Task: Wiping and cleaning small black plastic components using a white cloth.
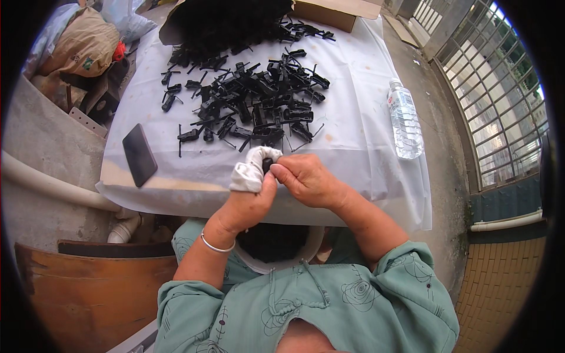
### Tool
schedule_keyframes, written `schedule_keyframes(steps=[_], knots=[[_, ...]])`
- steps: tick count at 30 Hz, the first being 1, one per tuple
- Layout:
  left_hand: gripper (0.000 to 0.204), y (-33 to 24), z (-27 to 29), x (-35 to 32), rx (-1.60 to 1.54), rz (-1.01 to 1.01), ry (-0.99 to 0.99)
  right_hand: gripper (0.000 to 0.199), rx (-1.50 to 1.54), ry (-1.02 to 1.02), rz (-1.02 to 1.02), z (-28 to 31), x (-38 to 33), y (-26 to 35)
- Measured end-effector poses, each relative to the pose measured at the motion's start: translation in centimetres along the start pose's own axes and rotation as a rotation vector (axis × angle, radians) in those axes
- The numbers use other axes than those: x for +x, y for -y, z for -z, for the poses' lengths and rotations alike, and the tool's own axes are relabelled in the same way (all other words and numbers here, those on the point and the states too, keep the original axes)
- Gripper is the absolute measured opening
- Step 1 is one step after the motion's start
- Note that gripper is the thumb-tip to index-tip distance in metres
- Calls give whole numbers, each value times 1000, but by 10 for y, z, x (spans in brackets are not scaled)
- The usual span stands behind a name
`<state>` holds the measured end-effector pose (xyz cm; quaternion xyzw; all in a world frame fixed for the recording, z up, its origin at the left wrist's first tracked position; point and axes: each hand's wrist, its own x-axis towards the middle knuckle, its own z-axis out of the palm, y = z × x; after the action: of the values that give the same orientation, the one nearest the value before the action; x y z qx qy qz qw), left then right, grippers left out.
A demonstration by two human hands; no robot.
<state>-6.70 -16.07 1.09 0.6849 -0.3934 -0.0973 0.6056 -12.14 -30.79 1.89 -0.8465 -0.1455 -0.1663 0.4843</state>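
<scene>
Fingertips of my right hand [306,178] are pinching a small black part [268,165], pressing together on it just above the near edge of the table [365,141]. My left hand [250,200] is closing around a white rag [252,167], with the thumb pushing the cloth against that same part, so both hands are meeting at it. Most of the part is hiding under cloth and fingers, and I cannot tell its shape. A silver bangle [216,246] is sitting on my left wrist.

Just beyond my hands, a loose spread of black parts [253,103] is lying across the middle of the table, thickening into a dark heap [229,23] at the far edge beside a cardboard box [335,12]. A dark phone [139,154] is lying flat near the left edge. A clear water bottle [405,119] is lying on its side near the right edge. A white sheet is covering the whole tabletop and hanging over the near edge.
</scene>
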Motion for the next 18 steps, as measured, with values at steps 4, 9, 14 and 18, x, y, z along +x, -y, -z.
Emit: schedule_keyframes(steps=[4, 9, 14, 18], knots=[[28, -15, 1, -8, 195, -83, -39, 22, 7, -8, -54, -7, -3, 8], [27, -42, 22, -10, 289, 51, 300, 21, 145, 330, -329, 31, 0, 19], [28, -19, 30, -2, 300, -132, 219, 13, -764, -182, -277, 61, -4, -33], [21, -12, 11, -1, 15, 101, -105, 10, -716, 51, -265, 63, -2, -25]])
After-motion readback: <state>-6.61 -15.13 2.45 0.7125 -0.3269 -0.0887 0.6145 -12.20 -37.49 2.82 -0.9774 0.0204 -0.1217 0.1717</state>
